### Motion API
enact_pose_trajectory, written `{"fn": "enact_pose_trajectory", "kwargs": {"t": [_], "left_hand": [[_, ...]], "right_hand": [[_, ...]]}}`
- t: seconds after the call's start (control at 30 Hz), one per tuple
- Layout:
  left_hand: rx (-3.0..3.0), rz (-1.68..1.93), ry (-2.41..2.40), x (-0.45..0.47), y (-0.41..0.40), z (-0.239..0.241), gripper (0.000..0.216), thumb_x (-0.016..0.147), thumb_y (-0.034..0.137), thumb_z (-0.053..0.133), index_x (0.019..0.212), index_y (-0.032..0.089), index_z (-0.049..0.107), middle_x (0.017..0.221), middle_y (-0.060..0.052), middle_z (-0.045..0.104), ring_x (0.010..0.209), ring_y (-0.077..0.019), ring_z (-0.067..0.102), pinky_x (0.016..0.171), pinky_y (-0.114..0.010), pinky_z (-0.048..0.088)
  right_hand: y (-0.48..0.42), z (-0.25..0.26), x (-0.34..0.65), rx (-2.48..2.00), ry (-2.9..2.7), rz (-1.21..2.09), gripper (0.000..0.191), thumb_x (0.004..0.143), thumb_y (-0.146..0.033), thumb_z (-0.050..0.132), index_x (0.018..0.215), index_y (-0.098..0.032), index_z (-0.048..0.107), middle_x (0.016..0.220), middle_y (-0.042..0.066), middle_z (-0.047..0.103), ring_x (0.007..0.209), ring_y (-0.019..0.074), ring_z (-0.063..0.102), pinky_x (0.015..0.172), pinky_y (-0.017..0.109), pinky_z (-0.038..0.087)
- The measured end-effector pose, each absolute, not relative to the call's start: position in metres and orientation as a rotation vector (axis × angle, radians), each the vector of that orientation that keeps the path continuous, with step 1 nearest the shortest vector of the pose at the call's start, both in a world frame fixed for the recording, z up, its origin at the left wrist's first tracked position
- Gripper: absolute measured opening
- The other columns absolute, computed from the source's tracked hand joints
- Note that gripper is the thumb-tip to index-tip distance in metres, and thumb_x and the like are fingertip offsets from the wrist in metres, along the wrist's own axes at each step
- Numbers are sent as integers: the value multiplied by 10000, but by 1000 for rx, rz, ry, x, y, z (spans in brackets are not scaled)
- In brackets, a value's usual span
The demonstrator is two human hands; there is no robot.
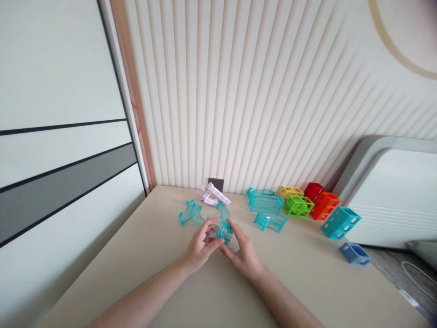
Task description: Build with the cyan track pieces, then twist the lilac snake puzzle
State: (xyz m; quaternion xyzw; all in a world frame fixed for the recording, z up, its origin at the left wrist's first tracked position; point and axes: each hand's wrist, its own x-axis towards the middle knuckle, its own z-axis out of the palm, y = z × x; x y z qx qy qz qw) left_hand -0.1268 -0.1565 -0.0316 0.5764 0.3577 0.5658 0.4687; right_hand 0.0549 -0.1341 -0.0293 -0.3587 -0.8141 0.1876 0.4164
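Straight out from the black wall socket (220, 183), toward the person, a teal piece (224, 233) sits between both hands over the table (150, 218). Its long axis cannot be told, since fingers cover its sides; a curved teal strip (224, 210) runs from its far edge toward the socket, whether joined or not is unclear. The teal piece is see-through, with darker ribbing. The left hand (201, 246) pinches it between thumb and fingers; the right hand (244, 255) grips its other side, thumb and index finger spread around it.

Left hand (199, 246) faces right hand (245, 255), 2 thumbs (214, 247) close together.
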Motion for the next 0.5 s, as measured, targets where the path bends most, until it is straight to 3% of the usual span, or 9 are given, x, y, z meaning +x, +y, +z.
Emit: {"fn": "enact_pose_trajectory", "kwargs": {"t": [0.3, 0.5], "left_hand": [[1443, 1359, 767, -127, -156, -36, 533, 855, 372, 698, 1312, 247, 455, 1211, -93, 613, 1097, -221, 628, 908, -348, 547], [1577, 1406, 843, -128, -156, -30, 411, 959, 355, 533, 1334, 232, 419, 1274, -116, 552, 1162, -216, 573, 962, -401, 534]], "right_hand": [[-135, -26, 55, -882, -2054, 459, 640, 787, -240, 681, 1391, -213, 470, 1283, 124, 625, 1177, 271, 600, 1014, 413, 495], [-129, -14, 68, -989, -1996, 236, 633, 811, -303, 672, 1401, -197, 469, 1261, 138, 638, 1152, 280, 614, 988, 430, 508]]}}
